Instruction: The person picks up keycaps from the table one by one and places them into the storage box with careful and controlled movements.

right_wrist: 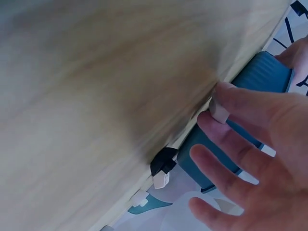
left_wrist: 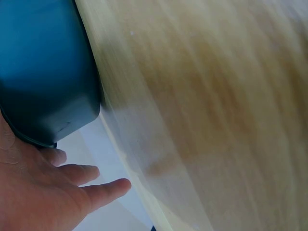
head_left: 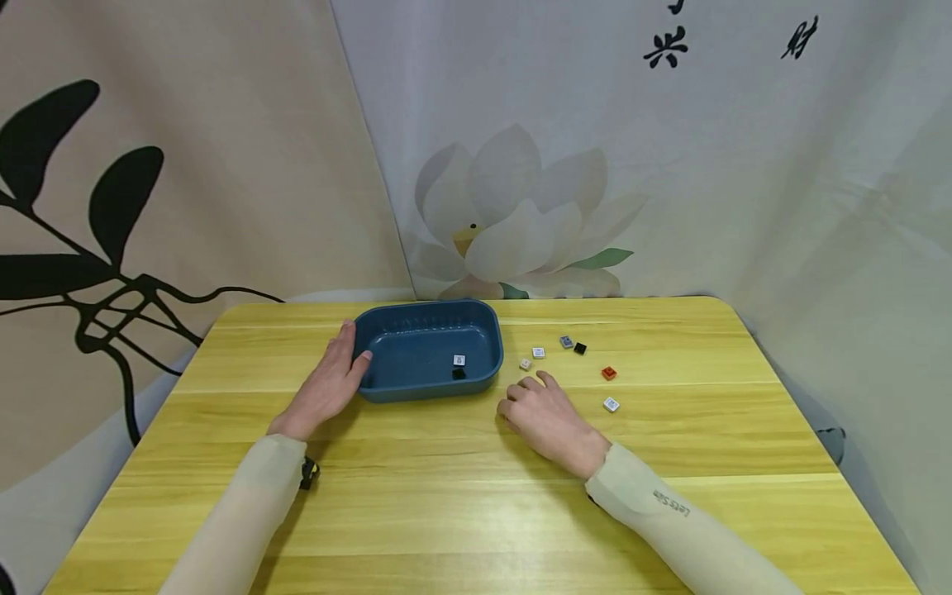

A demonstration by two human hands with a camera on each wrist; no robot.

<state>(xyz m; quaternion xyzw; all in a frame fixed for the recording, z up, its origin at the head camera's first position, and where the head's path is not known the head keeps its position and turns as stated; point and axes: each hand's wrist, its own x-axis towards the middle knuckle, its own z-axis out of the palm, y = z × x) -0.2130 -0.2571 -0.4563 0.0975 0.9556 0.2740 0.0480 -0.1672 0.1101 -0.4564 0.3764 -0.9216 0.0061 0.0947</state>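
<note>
A dark blue rectangular tray (head_left: 427,392) sits toward the table's back edge, with a small white block (head_left: 459,360) and a small black block (head_left: 459,374) inside. My left hand (head_left: 327,388) rests against its left end, fingers straight along the outer wall; the left wrist view shows this hand (left_wrist: 43,192) beside the tray (left_wrist: 48,62). My right hand (head_left: 546,421) is low over the table, right of the tray. In the right wrist view its thumb and forefinger pinch a small whitish block (right_wrist: 219,111), hidden in the head view, while the other fingers (right_wrist: 226,178) spread apart.
Right of the tray lie several small blocks: cream (head_left: 525,364), white (head_left: 539,353), grey (head_left: 567,341), black (head_left: 580,349), red (head_left: 609,373) and another white one (head_left: 611,404). A printed curtain (head_left: 521,149) hangs behind the wooden table (head_left: 416,512).
</note>
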